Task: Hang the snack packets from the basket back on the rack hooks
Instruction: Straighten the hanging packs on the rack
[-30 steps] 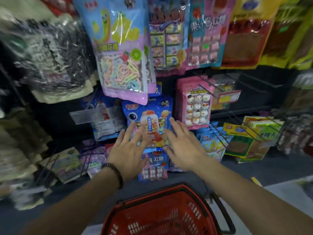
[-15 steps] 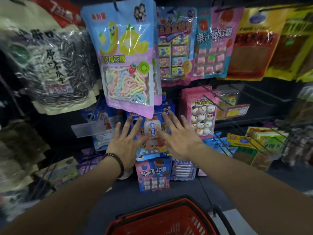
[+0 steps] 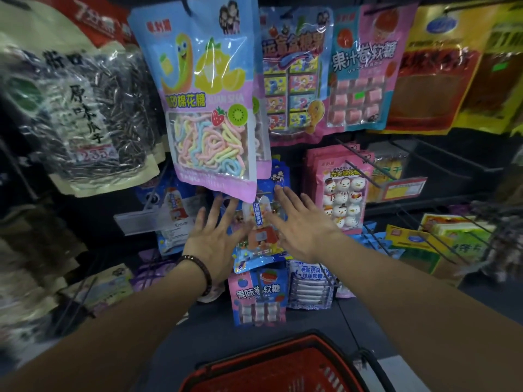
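Packet (image 3: 256, 239) in blue sits between left hand (image 3: 212, 244) and right hand (image 3: 305, 233), straight fingers pressing it.

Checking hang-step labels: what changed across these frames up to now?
Both hands slid up the blue packet: the left hand now has fingertips at the bottom edge of the marshmallow packet, and the right hand reaches near the blue packet's top. Nothing gripped or released; fingers stay straight on either side. Red basket and the other hung packets are unchanged.
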Demonstrator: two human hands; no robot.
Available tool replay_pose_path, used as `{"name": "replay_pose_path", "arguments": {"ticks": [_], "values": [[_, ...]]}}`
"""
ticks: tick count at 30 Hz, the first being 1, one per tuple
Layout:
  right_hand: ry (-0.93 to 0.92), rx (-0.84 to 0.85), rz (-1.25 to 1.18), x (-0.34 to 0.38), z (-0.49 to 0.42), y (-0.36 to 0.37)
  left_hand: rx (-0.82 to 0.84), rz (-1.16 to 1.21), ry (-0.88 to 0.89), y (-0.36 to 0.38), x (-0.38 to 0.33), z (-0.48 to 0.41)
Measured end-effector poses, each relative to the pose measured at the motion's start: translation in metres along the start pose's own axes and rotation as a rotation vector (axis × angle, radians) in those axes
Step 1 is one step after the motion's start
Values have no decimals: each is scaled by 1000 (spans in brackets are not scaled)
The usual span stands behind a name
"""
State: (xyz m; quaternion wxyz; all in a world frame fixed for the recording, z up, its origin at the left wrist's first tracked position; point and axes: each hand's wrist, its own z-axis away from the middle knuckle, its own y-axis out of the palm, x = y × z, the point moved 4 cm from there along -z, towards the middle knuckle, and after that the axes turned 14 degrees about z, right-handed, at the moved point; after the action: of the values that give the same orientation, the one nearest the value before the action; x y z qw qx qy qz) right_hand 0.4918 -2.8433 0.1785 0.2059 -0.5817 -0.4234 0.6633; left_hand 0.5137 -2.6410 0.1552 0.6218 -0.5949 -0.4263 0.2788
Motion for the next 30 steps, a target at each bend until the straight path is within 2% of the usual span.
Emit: {"name": "replay_pose_path", "arguments": {"ticks": [5,9,13,16,19,23,30], "values": [[-69,-17,15,10,31,-35,63,76,89,-17,-20,38],[-179,-124,57,15,65,-95,153,93,87,-48,-28,84],[-314,-270,149,16,93,-150,97,46,137,-94,-23,119],[-349,-306,249,10,102,-180,23,9,152,-133,-8,136],[-255,-357,309,-2,104,-213,-34,-28,121,-172,14,143],[-62,-311,358,-16,92,-246,-135,-48,90,-218,45,140],[98,-218,415,-45,46,-263,-159,-136,83,-261,72,100]]}}
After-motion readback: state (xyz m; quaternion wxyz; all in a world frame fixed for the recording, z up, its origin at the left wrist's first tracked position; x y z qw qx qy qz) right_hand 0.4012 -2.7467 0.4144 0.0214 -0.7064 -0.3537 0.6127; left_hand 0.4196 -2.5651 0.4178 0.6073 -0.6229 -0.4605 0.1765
